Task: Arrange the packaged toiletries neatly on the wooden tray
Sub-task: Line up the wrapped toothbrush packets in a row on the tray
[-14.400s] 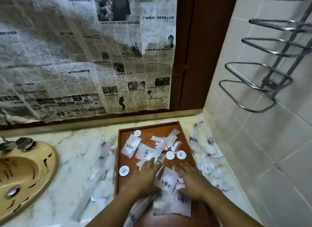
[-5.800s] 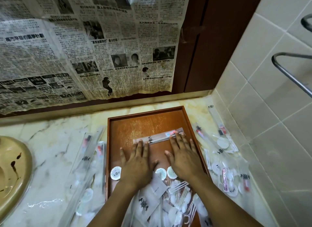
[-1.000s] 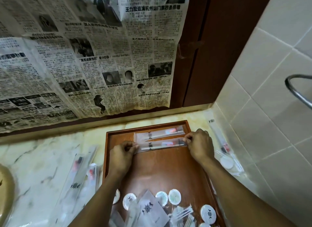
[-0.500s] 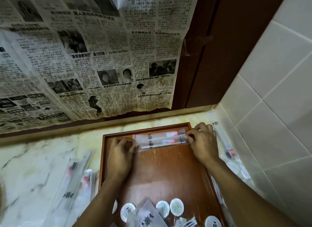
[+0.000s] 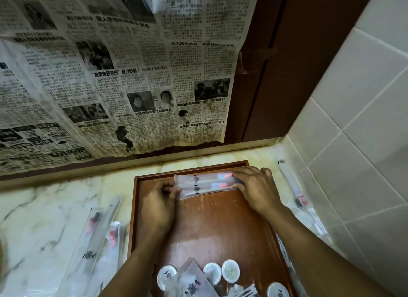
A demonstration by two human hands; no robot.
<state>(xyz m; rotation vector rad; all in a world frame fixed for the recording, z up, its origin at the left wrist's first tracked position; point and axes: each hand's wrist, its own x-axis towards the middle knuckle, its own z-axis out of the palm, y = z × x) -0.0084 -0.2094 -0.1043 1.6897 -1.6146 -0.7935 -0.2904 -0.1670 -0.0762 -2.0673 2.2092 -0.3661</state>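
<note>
The wooden tray (image 5: 220, 226) lies on the marble counter (image 5: 44, 208) in front of me. Two long clear toothbrush packets (image 5: 205, 184) lie side by side across its far end, their red parts to the right. My left hand (image 5: 159, 206) pinches the left end of the nearer packet with curled fingers. At the right end, my right hand (image 5: 256, 188) grips the packets between thumb and fingers. Several round white packets (image 5: 230, 270) and a flat printed sachet (image 5: 192, 283) are heaped at the tray's near end.
More long clear packets (image 5: 97, 237) lie loose on the counter left of the tray. Others (image 5: 295, 190) lie along the tiled wall (image 5: 353, 120) on the right. A newspaper sheet (image 5: 110, 75) hangs behind the counter, beside a dark wooden frame (image 5: 287, 64).
Both hands have slid the nearer toothbrush packet toward the tray's far end, so it now lies against the first packet. My view has moved closer.
</note>
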